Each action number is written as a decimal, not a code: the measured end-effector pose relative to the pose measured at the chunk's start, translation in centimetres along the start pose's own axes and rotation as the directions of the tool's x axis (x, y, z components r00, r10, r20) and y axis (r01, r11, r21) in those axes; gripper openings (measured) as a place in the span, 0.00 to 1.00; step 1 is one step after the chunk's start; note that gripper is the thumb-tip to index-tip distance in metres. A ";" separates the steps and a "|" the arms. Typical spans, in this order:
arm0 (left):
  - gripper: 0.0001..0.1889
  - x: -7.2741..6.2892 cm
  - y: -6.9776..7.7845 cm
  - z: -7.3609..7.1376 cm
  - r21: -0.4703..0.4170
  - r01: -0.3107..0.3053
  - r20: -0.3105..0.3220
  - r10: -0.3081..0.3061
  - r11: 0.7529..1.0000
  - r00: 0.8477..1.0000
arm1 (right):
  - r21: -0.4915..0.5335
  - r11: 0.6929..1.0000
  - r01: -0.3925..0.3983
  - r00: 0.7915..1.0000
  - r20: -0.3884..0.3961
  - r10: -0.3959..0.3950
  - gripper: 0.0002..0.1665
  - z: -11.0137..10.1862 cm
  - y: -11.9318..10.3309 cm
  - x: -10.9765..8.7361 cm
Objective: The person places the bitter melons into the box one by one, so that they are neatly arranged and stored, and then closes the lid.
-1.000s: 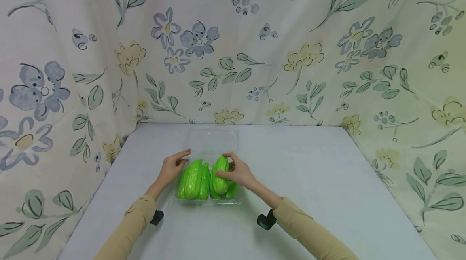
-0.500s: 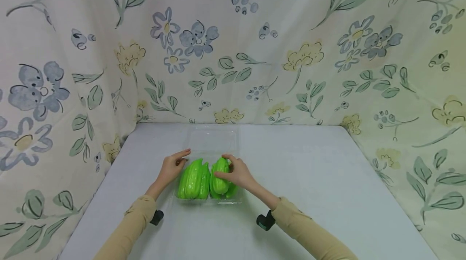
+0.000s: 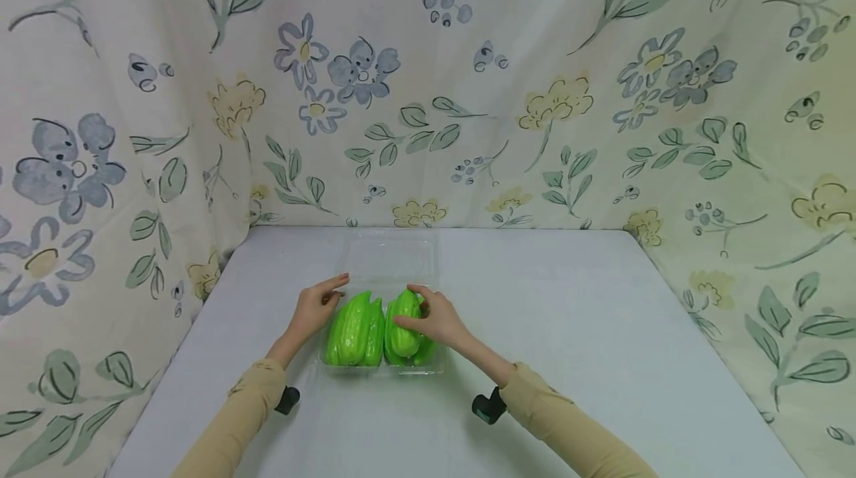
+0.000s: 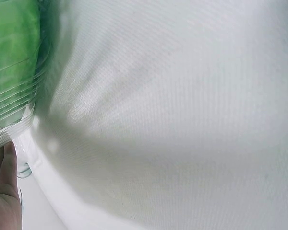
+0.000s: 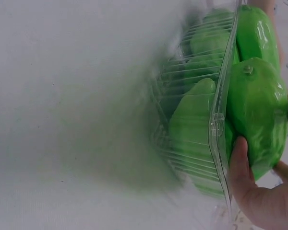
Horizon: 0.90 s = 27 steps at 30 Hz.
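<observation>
A clear plastic clamshell box [image 3: 421,371] holds several glossy green, ribbed, gourd-like vegetables [image 3: 352,329], set in a left group and a right group. On top of the right group lies one green gourd [image 3: 406,340], and my right hand [image 3: 438,318] grips it from the right with thumb and fingers. The right wrist view shows that gourd [image 5: 257,110] bulging above the box rim, my thumb pressed to its side. My left hand [image 3: 314,311] is by the box's far left corner, its fingers extended. In the left wrist view the left fingers [image 4: 8,165] touch the ribbed box wall.
The box's clear lid [image 3: 391,259] is laid back, flat, behind the base on the white table [image 3: 548,314]. A floral curtain [image 3: 428,91] hangs behind the table and along both sides. A dark wrist camera [image 3: 287,400] is strapped below each sleeve.
</observation>
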State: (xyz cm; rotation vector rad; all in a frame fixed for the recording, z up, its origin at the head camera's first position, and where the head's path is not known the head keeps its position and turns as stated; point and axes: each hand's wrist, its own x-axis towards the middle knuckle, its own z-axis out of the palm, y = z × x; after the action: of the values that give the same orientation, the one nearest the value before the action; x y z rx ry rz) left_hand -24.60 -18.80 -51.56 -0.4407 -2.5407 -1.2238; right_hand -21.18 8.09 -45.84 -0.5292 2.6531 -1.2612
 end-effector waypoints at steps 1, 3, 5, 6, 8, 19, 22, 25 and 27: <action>0.20 0.0 0.0 0.0 0.001 -0.002 -0.001 0.002 1.000 1.000 | 0.001 1.000 -0.002 1.000 0.000 0.002 0.41 0.0 0.0 0.0; 0.20 -0.1 0.0 0.0 0.002 -0.007 -0.004 0.007 1.000 1.000 | 0.002 1.000 -0.004 1.000 -0.002 0.004 0.41 0.0 0.0 0.0; 0.20 -0.1 0.0 0.0 0.006 -0.013 -0.006 0.013 1.000 1.000 | -0.001 1.000 -0.002 1.000 -0.005 0.002 0.41 0.1 0.0 0.0; 0.20 -0.1 0.1 0.0 0.007 -0.015 -0.005 0.015 1.000 1.000 | 0.000 1.000 0.001 1.000 -0.007 -0.001 0.41 0.1 0.0 0.0; 0.20 -0.1 0.1 0.0 0.005 -0.018 -0.003 0.019 1.000 1.000 | -0.001 1.000 0.006 1.000 -0.012 -0.006 0.41 0.2 0.1 0.0; 0.19 -0.1 0.2 -0.4 -0.004 -0.032 0.030 0.032 0.999 0.999 | -0.019 0.998 0.053 0.997 -0.049 -0.054 0.43 0.1 0.3 -0.6; 0.19 -0.1 0.3 -0.6 -0.006 -0.016 0.044 0.016 1.000 0.999 | 0.002 0.998 0.063 0.996 -0.063 -0.062 0.43 -0.2 0.4 -1.0; 0.19 0.1 0.3 -0.9 -0.017 0.032 0.074 -0.030 0.999 0.997 | 0.026 0.999 0.043 0.995 -0.095 -0.041 0.41 -0.5 0.6 -1.0; 0.19 0.3 0.3 -1.1 -0.037 0.072 0.105 -0.068 0.997 0.992 | 0.055 0.998 0.029 0.992 -0.127 -0.022 0.39 -0.8 0.8 -1.0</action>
State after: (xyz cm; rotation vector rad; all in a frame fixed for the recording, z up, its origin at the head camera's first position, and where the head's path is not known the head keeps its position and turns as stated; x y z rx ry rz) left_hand -24.61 -19.49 -50.61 -0.4387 -2.6435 -1.3120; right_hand -20.69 9.48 -45.97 -0.4918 2.7106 -1.4181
